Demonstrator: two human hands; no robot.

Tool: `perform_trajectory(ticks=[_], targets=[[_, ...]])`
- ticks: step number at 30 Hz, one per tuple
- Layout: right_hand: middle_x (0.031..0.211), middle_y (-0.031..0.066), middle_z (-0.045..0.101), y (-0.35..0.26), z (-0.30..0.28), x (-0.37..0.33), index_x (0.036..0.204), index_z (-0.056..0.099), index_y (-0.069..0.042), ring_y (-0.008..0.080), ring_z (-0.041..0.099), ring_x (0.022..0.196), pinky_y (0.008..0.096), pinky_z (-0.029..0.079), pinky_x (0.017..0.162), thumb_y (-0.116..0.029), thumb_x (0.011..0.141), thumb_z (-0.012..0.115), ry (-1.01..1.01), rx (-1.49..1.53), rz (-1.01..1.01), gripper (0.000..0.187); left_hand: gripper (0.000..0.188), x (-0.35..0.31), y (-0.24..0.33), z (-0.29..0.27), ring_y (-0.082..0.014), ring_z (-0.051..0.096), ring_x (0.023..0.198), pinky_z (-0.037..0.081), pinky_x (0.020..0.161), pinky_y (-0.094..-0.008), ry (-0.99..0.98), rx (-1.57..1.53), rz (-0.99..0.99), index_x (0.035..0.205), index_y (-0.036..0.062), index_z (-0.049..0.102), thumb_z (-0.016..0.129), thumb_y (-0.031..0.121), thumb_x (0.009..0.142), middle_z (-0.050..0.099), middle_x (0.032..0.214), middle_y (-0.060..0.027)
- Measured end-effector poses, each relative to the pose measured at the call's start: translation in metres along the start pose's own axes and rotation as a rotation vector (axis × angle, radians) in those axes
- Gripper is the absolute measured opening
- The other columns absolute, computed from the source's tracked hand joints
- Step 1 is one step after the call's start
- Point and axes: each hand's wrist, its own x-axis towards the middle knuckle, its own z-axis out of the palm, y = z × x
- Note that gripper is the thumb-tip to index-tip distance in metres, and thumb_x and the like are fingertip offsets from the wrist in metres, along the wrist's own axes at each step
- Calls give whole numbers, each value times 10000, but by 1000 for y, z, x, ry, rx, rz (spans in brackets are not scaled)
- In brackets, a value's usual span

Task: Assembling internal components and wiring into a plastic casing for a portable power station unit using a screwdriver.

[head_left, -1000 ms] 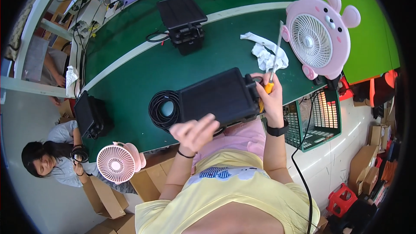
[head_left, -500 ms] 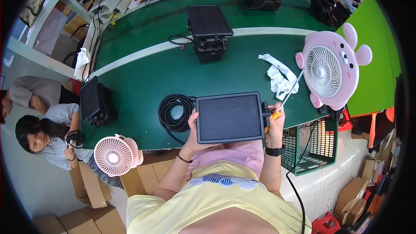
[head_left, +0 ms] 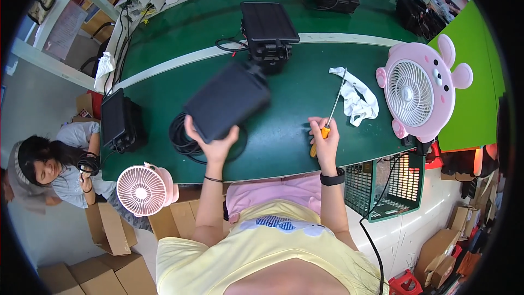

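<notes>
My left hand (head_left: 212, 141) grips the near edge of a black rectangular solar panel unit (head_left: 228, 101). Blurred by motion, the unit tilts over the green table, partly covering a coil of black cable (head_left: 183, 137). In my right hand (head_left: 326, 141) is a screwdriver (head_left: 324, 131) with a yellow handle; its long metal shaft points away from me, the tip beside a crumpled white cloth (head_left: 360, 104). Just beyond the held unit stands a similar black box with a panel on top (head_left: 270, 24).
A pink animal-shaped fan (head_left: 417, 90) stands at the right and a small pink fan (head_left: 144, 190) at the near left edge. Another black panel box (head_left: 121, 120) sits at the left. A green crate (head_left: 382, 188) is below the table's right edge. At the left, a person (head_left: 71, 158) holds coiled cable.
The panel unit has moved from in front of me to the left and farther away, in my left hand alone. My right hand has let go of it and keeps the screwdriver.
</notes>
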Motion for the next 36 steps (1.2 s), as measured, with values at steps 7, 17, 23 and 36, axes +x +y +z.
perform_trajectory(ticks=[7, 17, 23, 36], targets=[[867, 83, 680, 5, -3, -2, 875, 457, -83, 58, 577, 638, 195, 465, 505, -107, 952, 660, -29, 45, 24, 219, 1270, 77, -33, -11, -416, 295, 1386, 262, 1165, -494, 426, 184, -73, 1556, 48, 20, 929, 228, 688, 197, 1502, -325], [794, 55, 637, 5, -7, -2, 877, 464, -77, 56, 562, 617, 197, 458, 503, -88, 945, 658, -16, 17, 29, 205, 504, 107, 12, 33, -351, 445, 1292, 342, 1098, -467, 134, 496, 425, 1331, 42, 513, 681, 126, 863, 507, 1353, -154], [783, 43, 618, 7, -5, -3, 870, 466, -76, 67, 586, 632, 205, 464, 501, -96, 943, 663, -23, 21, 6, 211, 282, 146, -19, 91, -348, 477, 1318, 356, 1099, -539, -462, 758, 478, 1103, 44, 649, 649, 257, 917, 625, 1205, -188], [1288, 185, 596, 12, -7, 1, 967, 423, -76, 66, 598, 671, 183, 491, 528, -118, 1007, 575, 60, 77, -69, 162, 344, 18, 122, 63, -251, 685, 755, 548, 646, -358, -896, 522, 527, 1032, 42, 636, 690, 351, 889, 666, 754, -93]])
